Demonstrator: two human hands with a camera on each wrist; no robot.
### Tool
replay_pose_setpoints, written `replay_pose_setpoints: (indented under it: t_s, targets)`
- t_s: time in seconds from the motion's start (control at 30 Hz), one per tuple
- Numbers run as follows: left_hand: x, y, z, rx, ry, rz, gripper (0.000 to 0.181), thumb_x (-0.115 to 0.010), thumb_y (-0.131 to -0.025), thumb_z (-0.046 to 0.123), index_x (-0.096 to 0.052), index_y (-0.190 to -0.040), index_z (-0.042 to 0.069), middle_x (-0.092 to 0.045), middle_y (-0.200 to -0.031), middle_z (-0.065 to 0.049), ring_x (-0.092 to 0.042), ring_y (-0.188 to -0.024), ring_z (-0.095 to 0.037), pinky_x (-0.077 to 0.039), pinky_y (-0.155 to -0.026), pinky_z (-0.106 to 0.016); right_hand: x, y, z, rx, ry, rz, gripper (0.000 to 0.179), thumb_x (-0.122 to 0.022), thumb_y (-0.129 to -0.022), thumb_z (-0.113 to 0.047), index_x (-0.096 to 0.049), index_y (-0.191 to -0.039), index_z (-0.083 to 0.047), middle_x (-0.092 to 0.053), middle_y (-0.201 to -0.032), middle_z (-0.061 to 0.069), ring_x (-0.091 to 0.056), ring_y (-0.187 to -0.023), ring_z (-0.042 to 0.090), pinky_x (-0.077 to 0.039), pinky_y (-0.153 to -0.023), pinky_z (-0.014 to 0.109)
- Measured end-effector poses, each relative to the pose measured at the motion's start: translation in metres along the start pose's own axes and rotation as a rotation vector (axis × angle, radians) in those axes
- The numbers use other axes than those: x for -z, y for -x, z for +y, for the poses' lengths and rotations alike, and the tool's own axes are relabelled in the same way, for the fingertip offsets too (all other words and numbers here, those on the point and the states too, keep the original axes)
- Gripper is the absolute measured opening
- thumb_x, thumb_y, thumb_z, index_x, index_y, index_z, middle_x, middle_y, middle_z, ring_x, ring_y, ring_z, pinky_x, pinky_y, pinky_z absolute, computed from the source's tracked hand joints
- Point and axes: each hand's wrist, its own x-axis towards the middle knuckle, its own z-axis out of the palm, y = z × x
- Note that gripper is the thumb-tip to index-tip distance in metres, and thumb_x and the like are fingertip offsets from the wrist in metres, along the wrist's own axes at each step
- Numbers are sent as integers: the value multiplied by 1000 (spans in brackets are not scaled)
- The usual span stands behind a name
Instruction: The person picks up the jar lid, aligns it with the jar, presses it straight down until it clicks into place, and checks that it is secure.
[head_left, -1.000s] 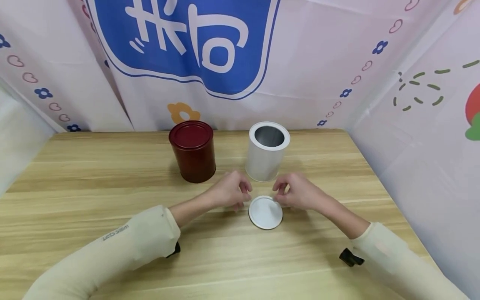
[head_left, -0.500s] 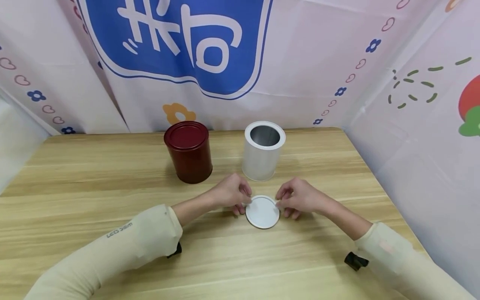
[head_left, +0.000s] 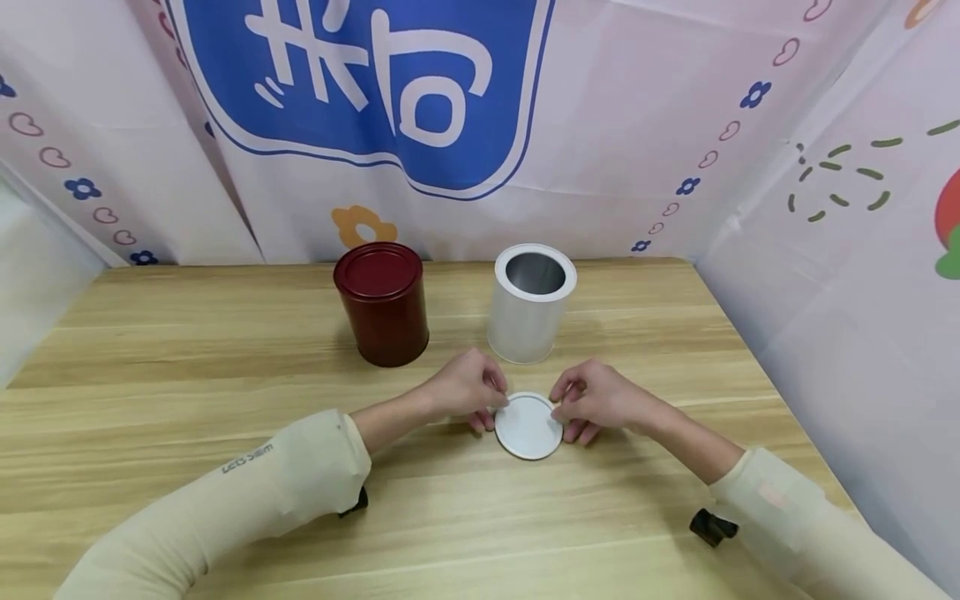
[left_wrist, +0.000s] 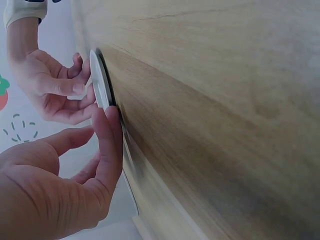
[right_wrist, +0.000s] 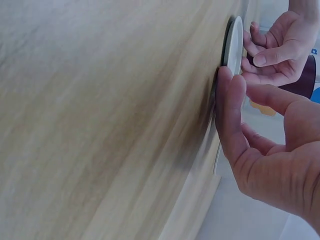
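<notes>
A round white lid (head_left: 528,427) lies on the wooden table in the head view, in front of an uncapped white can (head_left: 522,329). My left hand (head_left: 467,389) has its thumb and curled fingers at the lid's left rim. At the opposite rim, my right hand (head_left: 603,398) holds the edge the same way. Seen edge-on in the left wrist view, the lid (left_wrist: 99,80) stays close to the tabletop, with left fingertips (left_wrist: 107,120) touching its rim. In the right wrist view, right fingertips (right_wrist: 231,82) meet the near edge of the lid (right_wrist: 234,45).
A dark red can (head_left: 388,325) with its lid on stands left of the white can. Behind both hangs a printed cloth (head_left: 622,150) at the table's back edge. The wooden table (head_left: 450,525) extends in front of the hands.
Both hands have come down around the lid. The right hand has moved forward toward me from beside the white can, and the fingertips now meet the rim. The cans stay put.
</notes>
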Motion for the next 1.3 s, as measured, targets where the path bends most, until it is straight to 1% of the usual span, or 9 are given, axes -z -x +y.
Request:
replay_pose_setpoints:
  t_s: [0.23,0.47,0.6,0.73,0.9,1.1,1.3]
  targets:
    - [-1,0,0,15,8,8,5,-68,-93,-8,-66,-98,-9,-65,-79,-17,-64,-50,-18,-60,-48,-31,-2,0,-1,-11,-13,-6,19,-71,-93,1,-62,-108,9,-67,-81,17,-73,-64,21,-63,-56,34]
    - [-1,-2,0,43,16,12,6,-68,-93,-8,-66,-99,-9,-65,-78,-17,-64,-50,-17,-60,-49,-30,-4,-1,-2,-13,-27,-8,21,-71,-93,0,-62,-109,10,-68,-81,17,-72,-64,20,-62,-57,33]
    - [1,-2,0,54,42,11,6,-68,-94,-8,-66,-99,-9,-65,-80,-17,-64,-49,-17,-60,-49,-29,-5,-1,-4,-27,-31,-2,21,-71,-93,0,-63,-109,9,-68,-82,17,-72,-64,20,-62,-57,32]
    - [2,-2,-2,70,87,19,6,-68,-93,-8,-66,-99,-9,-65,-82,-17,-64,-49,-17,-59,-49,-29,-4,-1,-5,-36,-34,-3,20,-71,-93,-1,-63,-109,9,-68,-82,17,-72,-64,19,-62,-57,31]
    - [5,-2,-1,75,117,28,6,-68,-92,-9,-66,-98,-9,-63,-78,-15,-63,-49,-16,-58,-48,-26,-3,-1,-7,-39,-51,-11,21,-70,-93,-1,-62,-110,9,-69,-82,17,-72,-65,20,-62,-57,31]
    - [9,-1,4,42,154,32,8,-67,-91,-10,-64,-99,-11,-61,-77,-14,-61,-49,-15,-56,-47,-23,3,0,-10,-28,-88,-9,25,-69,-94,-1,-60,-114,9,-68,-84,16,-71,-67,20,-61,-58,30]
    - [15,0,11,-45,170,43,10,-66,-89,-11,-66,-99,-13,-64,-77,-14,-60,-50,-15,-55,-48,-23,12,3,-20,-1,-98,30,28,-70,-93,-2,-60,-117,8,-63,-85,14,-70,-69,22,-60,-57,29]
